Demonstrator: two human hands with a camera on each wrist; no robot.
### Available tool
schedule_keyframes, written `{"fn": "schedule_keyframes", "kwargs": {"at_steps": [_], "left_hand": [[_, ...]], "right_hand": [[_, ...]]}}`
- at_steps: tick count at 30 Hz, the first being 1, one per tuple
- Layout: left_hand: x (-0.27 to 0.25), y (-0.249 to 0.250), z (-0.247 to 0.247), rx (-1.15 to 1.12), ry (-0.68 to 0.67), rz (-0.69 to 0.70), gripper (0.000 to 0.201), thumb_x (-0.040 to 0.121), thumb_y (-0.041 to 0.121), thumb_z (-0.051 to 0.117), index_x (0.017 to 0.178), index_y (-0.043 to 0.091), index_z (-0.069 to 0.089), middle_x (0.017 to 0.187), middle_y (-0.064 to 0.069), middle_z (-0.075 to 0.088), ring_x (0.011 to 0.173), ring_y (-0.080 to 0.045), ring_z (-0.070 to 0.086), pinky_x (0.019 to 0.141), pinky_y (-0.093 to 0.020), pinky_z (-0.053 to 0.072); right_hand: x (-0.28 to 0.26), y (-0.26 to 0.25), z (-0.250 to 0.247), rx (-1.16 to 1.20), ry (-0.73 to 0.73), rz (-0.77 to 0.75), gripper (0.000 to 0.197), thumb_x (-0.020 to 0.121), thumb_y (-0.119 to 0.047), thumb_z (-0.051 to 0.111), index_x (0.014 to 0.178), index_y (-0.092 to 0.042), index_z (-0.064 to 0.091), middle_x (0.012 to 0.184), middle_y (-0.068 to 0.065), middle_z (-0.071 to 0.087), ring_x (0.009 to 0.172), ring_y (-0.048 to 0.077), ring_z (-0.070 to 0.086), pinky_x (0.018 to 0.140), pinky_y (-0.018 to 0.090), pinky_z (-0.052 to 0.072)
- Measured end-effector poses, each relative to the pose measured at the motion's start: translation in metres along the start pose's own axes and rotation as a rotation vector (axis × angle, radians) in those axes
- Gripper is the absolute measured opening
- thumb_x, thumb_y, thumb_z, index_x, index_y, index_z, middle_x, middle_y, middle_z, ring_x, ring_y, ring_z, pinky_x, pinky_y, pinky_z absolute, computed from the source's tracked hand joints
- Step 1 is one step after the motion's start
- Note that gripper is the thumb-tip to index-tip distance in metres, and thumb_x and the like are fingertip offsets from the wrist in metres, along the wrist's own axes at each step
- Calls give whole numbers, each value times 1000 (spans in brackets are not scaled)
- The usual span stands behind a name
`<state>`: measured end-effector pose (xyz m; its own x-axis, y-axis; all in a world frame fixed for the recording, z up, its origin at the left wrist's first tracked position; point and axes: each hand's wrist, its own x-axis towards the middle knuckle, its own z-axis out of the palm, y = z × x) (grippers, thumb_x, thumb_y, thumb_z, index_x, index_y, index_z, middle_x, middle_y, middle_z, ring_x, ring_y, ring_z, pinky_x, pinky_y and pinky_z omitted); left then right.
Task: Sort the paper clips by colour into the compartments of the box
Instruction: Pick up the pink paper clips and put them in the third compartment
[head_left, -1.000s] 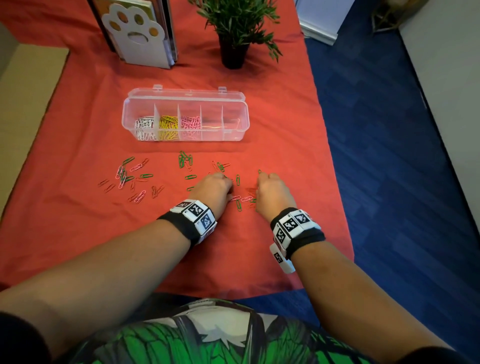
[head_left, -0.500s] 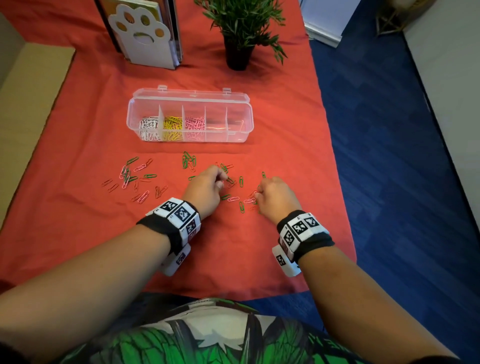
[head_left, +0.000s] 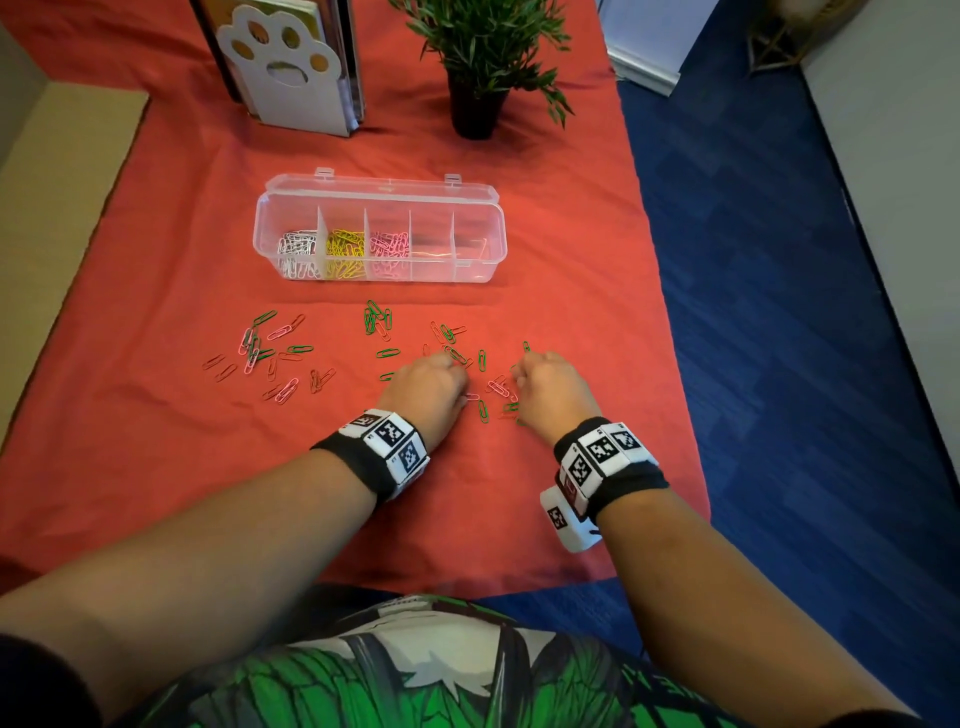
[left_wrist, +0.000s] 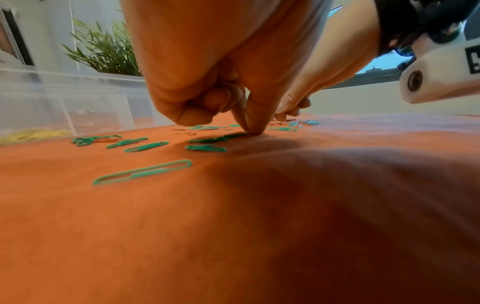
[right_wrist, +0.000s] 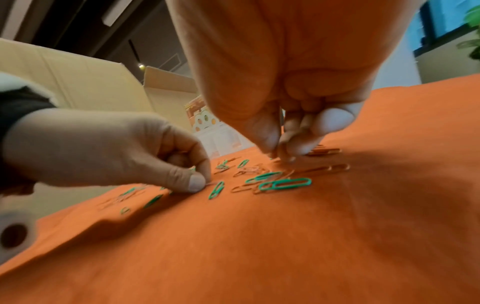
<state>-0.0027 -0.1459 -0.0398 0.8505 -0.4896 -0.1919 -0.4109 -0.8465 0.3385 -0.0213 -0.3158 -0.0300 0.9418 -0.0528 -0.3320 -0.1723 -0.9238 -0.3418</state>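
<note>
My left hand (head_left: 428, 389) and right hand (head_left: 550, 392), fingers curled, pick at loose green and red wire paper clips (head_left: 483, 410) near the orange-clothed tabletop (head_left: 156, 467) right edge; grip unclear. Clear plastic compartment box (head_left: 379, 270) sits mid-tabletop, bare cloth toward near edge.

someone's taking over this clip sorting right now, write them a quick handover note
Left hand: down on the red cloth, fingers curled; the right wrist view shows it pinching at a clip on the cloth.
Right hand: fingers bunched over the clips beside it; whether it holds one cannot be told.
Box: open, beyond the hands. From its left: white clips, yellow clips, pink clips. The two right compartments look nearly empty.
Left to do: green clips, red ones and a few pink ones lie loose on the cloth, in a group to the left and another around the hands.
</note>
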Motion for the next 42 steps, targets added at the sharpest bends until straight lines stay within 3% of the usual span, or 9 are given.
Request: {"fn": "schedule_keyframes", "kwargs": {"at_steps": [4, 8, 16, 19, 22, 27, 33, 39, 42], "left_hand": [[-1, -1, 3, -47, 27, -38, 23, 89, 24, 48, 93, 3, 58, 98, -18, 57, 94, -37, 57, 83, -44, 46], [-2, -5, 2, -266, 61, -104, 12, 89, 17, 48, 84, 12, 58, 92, -16, 55, 91, -34, 55, 83, -40, 43], [-1, -14, -16, -1044, 61, -399, 26, 93, 5, 43, 78, 26, 48, 68, 1, 50, 61, -15, 43, 59, -28, 37], [-1, -14, -21, -1188, -10, -461, 32, 94, 1, 35, 89, 27, 54, 69, 1, 48, 59, -8, 43, 53, -19, 40], [-2, -13, -27, -1397, -73, -547, 35, 92, -3, 30, 80, 21, 54, 68, 1, 45, 49, -3, 48, 43, -13, 41], [-7, -19, -37, -1733, -158, -700, 25, 83, 8, 32, 69, 16, 51, 62, 0, 52, 46, -11, 54, 52, -21, 47], [-12, -32, -37, -1559, -86, -715, 33, 96, 33, 37, 68, 21, 50, 59, 6, 50, 48, -5, 50, 49, -19, 46], [-24, -67, -35, -1130, 207, -726, 31, 95, 25, 40, 70, 19, 57, 58, 1, 41, 57, -19, 42, 53, -25, 33], [-36, -89, -45, -779, 327, -744, 25, 90, 31, 49, 81, 13, 65, 72, -5, 58, 75, -22, 51, 73, -32, 41]], "right_hand": [[-9, -9, 10, -90, 62, -59, 26, 87, -27, 54, 100, -5, 56, 109, 16, 55, 104, 34, 54, 85, 40, 48], [-8, -23, 14, -173, 38, -100, 22, 88, -12, 47, 108, -2, 52, 115, 17, 53, 108, 35, 52, 87, 41, 46], [15, -8, -8, 500, 54, 182, 17, 86, -19, 57, 70, -23, 57, 74, 7, 67, 69, 25, 64, 70, 35, 51], [16, -2, -15, 573, 87, 223, 16, 86, -13, 56, 73, -23, 59, 69, 3, 64, 61, 15, 64, 65, 28, 50], [13, -4, -15, 875, 46, 316, 32, 87, 5, 39, 86, -20, 58, 66, 0, 55, 40, -3, 53, 45, 14, 44], [7, -24, -8, 1210, -69, 411, 22, 86, 1, 43, 75, -15, 51, 65, 3, 47, 51, 12, 50, 47, 21, 45], [11, -45, 9, 203, -24, 69, 14, 84, -8, 48, 88, -8, 61, 90, 11, 64, 83, 27, 58, 76, 31, 44], [-2, -62, 21, -297, 60, -176, 27, 84, 1, 40, 109, -1, 51, 112, 17, 52, 101, 37, 57, 79, 42, 50], [-2, -70, 23, -413, 48, -165, 30, 86, 1, 34, 113, 1, 49, 114, 17, 52, 102, 35, 57, 77, 42, 51]]}}
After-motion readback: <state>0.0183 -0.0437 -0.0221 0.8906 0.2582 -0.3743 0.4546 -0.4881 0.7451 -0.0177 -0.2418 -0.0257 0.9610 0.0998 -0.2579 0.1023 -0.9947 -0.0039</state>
